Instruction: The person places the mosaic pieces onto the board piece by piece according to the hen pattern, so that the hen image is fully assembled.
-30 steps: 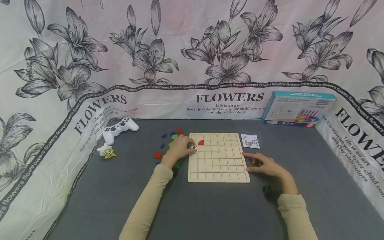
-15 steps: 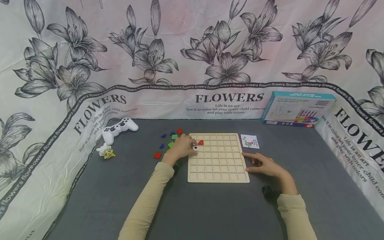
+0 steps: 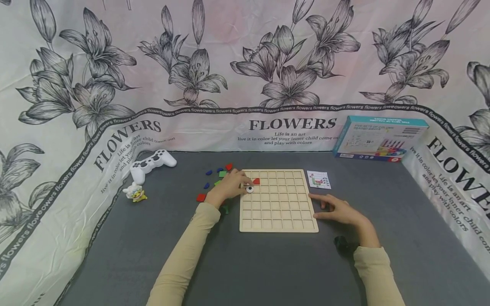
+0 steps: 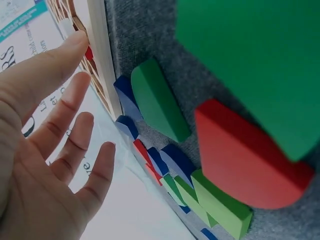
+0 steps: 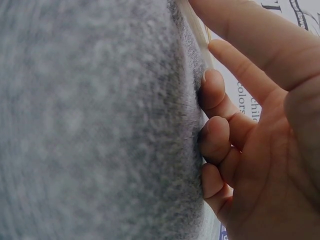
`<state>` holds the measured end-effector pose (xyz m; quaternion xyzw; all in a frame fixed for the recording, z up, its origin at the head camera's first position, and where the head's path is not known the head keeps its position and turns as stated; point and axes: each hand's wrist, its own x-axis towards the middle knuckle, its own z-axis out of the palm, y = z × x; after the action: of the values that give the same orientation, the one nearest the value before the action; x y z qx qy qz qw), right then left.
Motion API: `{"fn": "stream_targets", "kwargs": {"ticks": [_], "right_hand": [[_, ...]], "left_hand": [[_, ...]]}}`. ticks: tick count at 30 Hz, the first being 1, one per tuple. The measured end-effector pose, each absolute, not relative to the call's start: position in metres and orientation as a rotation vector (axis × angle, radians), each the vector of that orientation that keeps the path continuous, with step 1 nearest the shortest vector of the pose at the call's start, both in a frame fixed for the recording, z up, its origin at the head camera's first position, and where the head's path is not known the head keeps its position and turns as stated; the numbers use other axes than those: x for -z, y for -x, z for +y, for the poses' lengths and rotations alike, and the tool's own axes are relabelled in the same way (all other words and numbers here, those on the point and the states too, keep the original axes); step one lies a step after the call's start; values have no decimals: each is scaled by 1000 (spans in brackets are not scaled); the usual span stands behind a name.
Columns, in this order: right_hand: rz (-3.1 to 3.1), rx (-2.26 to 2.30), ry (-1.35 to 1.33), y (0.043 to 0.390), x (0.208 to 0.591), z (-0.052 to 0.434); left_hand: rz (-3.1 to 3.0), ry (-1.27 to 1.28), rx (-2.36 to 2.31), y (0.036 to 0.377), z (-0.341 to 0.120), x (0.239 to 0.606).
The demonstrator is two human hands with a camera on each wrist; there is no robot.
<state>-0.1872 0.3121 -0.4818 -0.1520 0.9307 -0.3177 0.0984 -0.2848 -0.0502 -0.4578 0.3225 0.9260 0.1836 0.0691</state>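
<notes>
A wooden grid board [image 3: 279, 212] lies on the grey mat. A red piece [image 3: 256, 181] sits in a cell near its top left corner, and a white round piece with a black dot [image 3: 249, 189] lies just below and left of it. My left hand [image 3: 233, 185] rests at the board's top left, fingers straight, fingertips at the white piece. In the left wrist view the index finger [image 4: 60, 55] reaches the board edge beside the red piece [image 4: 89, 52]. My right hand [image 3: 332, 208] rests on the mat at the board's right edge, index finger out, holding nothing.
Loose blue [image 3: 209, 173], green [image 3: 223, 174] and red [image 3: 200, 197] pieces lie left of the board. A pattern card [image 3: 319, 180] sits at its top right, a game box [image 3: 379, 138] behind. A white game controller [image 3: 153, 163] and a small figurine [image 3: 135, 193] lie far left.
The white round piece has shifted slightly right and shows more fully beside my left fingertips. The right hand has stayed where it was.
</notes>
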Motion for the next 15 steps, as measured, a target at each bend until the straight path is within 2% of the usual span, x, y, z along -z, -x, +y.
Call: {"fn": "stream_targets", "kwargs": {"ticks": [15], "right_hand": [[2728, 932, 401, 188, 481, 312]], "left_hand": [[2944, -829, -512, 283, -38, 466]]}}
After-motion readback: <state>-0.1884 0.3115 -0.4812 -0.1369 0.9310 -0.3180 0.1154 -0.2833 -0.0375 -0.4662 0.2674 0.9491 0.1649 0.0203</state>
